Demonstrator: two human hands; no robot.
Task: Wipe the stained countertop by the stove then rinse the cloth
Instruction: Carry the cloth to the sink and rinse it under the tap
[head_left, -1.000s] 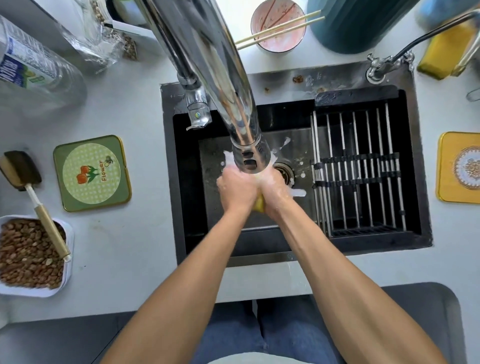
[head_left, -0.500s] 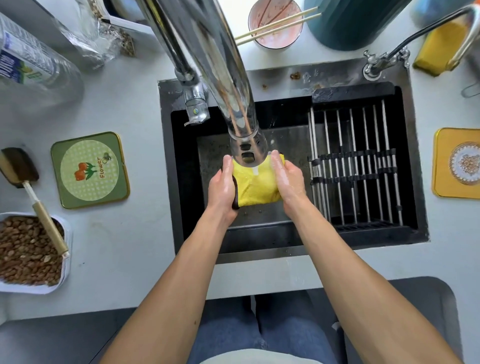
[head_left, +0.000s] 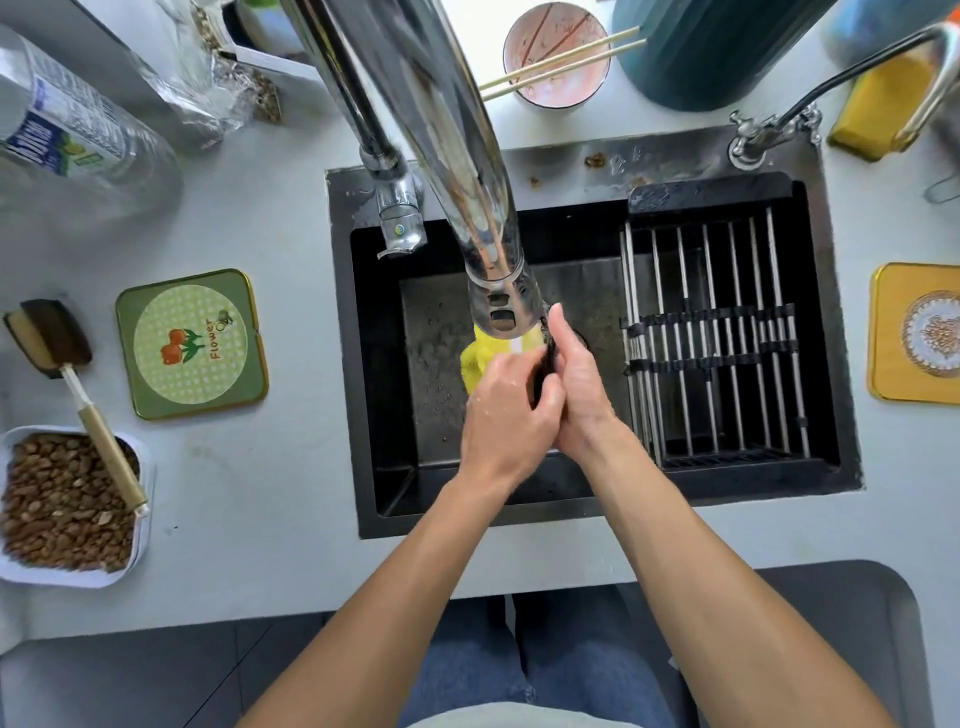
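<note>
Over the dark sink, a yellow cloth with a dark edge is bunched between both my hands, right under the chrome faucet spout. My left hand wraps over the cloth from the left. Pressed against it from the right, my right hand pinches the cloth's dark edge. Only a small yellow part shows above my left hand; the rest is hidden by my fingers. I cannot tell from this view whether water is running.
A metal rack fills the sink's right half. On the grey counter lie a green coaster, a brush resting on a tray of nuts, a plastic bottle, a bowl with chopsticks and a yellow coaster.
A second ago my hands squeezed the cloth together, then spread it flat under the spout. Now they have closed together again, bunching it.
</note>
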